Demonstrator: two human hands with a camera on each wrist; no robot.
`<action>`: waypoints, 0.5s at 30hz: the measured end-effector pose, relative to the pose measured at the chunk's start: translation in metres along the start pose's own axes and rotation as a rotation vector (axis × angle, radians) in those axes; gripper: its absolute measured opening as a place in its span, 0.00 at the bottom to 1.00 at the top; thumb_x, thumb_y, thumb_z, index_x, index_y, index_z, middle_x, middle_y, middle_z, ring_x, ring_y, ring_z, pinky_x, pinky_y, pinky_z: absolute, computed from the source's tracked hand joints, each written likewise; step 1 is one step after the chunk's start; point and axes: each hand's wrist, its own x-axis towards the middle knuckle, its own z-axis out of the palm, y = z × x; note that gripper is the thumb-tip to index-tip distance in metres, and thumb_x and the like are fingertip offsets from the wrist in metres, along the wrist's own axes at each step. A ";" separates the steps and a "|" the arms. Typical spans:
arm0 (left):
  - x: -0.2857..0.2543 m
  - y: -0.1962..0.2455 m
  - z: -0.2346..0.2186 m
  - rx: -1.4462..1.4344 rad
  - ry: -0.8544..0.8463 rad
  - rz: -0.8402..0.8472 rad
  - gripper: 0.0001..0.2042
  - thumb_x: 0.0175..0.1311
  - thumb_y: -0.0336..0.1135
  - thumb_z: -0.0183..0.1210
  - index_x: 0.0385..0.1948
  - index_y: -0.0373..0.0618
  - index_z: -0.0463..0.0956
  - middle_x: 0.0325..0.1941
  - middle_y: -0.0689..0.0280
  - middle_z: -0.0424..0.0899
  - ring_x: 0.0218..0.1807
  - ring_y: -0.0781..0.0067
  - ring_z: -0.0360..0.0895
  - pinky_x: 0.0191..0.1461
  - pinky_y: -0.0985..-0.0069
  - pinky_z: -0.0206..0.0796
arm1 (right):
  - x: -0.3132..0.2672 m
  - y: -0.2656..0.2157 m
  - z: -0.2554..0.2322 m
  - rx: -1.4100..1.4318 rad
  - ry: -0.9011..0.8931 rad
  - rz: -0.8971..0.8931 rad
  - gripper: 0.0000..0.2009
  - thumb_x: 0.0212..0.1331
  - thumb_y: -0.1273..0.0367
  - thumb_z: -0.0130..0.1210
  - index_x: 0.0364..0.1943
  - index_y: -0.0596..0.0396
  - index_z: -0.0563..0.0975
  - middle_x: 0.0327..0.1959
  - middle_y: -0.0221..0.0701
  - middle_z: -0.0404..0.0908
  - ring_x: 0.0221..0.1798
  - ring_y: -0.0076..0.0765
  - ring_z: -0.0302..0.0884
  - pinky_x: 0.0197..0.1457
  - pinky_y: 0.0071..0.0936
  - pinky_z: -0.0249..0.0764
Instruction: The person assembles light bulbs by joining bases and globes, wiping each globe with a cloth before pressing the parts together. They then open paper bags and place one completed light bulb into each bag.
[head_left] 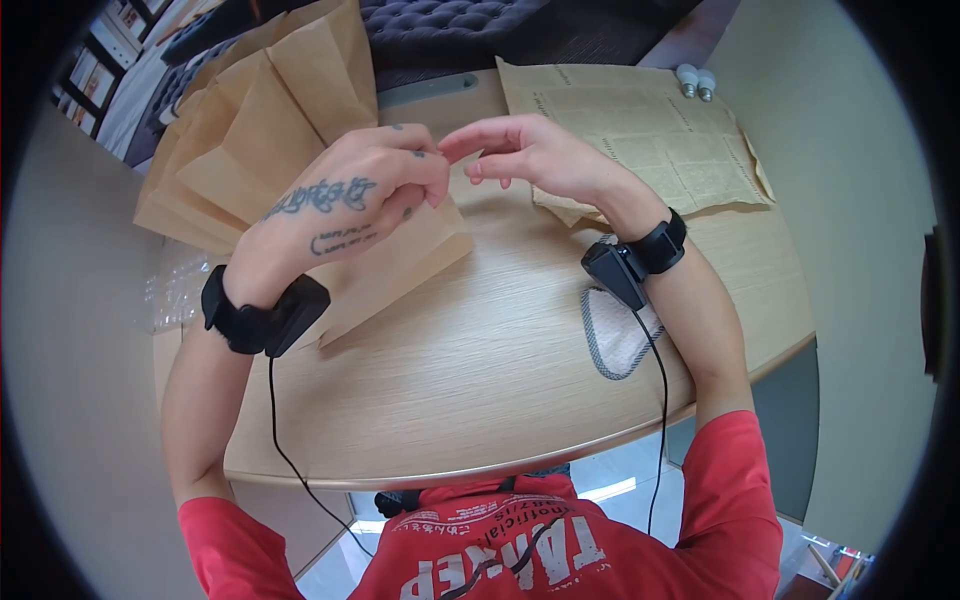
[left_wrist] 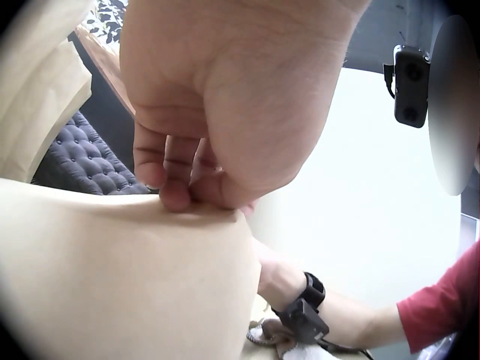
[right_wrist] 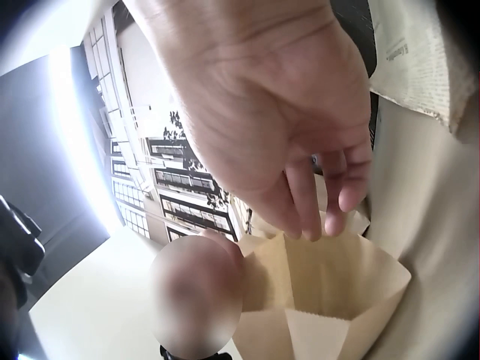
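My left hand [head_left: 350, 195] is over a brown paper bag [head_left: 400, 268] that stands on the table at the left. In the left wrist view its thumb and fingertips pinch the top edge of this bag [left_wrist: 127, 274]. Just to the right, my right hand [head_left: 545, 165] reaches in with its fingers loosely extended toward the left hand. From the right wrist view, the right fingers hang relaxed at the mouth of the bag [right_wrist: 322, 277], which gapes open and shows its inner walls. Nothing is gripped by the right hand.
More brown paper bags [head_left: 240, 130] stand behind at the left, beside clear plastic [head_left: 180, 290]. A newsprint-patterned packet [head_left: 630, 130] lies at the back right, with two light bulbs [head_left: 697, 83] by its far edge. A pale cloth with a striped border [head_left: 610, 335] lies under the right forearm.
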 end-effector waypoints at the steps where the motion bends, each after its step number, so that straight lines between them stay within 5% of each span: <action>1: 0.000 0.000 -0.001 -0.002 -0.007 -0.008 0.09 0.47 0.14 0.53 0.26 0.41 0.74 0.34 0.61 0.75 0.34 0.56 0.75 0.37 0.67 0.67 | 0.003 0.001 -0.007 -0.020 0.011 -0.001 0.18 0.63 0.70 0.57 0.58 0.56 0.76 0.52 0.28 0.82 0.47 0.19 0.76 0.49 0.21 0.71; 7: -0.002 0.000 0.000 -0.020 -0.017 -0.007 0.10 0.45 0.13 0.53 0.26 0.40 0.73 0.34 0.61 0.74 0.34 0.58 0.75 0.36 0.69 0.68 | -0.010 0.013 -0.087 -0.318 0.273 0.110 0.17 0.64 0.66 0.53 0.56 0.53 0.78 0.47 0.23 0.84 0.43 0.19 0.78 0.45 0.21 0.71; 11: -0.003 -0.002 0.002 -0.034 -0.029 -0.015 0.10 0.44 0.13 0.54 0.26 0.41 0.73 0.33 0.61 0.74 0.34 0.58 0.75 0.35 0.68 0.68 | -0.027 0.062 -0.178 -0.499 0.605 0.221 0.17 0.62 0.65 0.55 0.53 0.57 0.78 0.44 0.28 0.84 0.41 0.22 0.78 0.43 0.24 0.73; 15: -0.004 -0.002 0.004 -0.029 -0.058 -0.069 0.10 0.44 0.14 0.54 0.26 0.41 0.74 0.33 0.61 0.73 0.34 0.58 0.75 0.35 0.68 0.68 | -0.053 0.133 -0.279 -0.929 1.057 0.401 0.25 0.56 0.54 0.60 0.52 0.58 0.78 0.48 0.44 0.84 0.51 0.48 0.81 0.55 0.37 0.75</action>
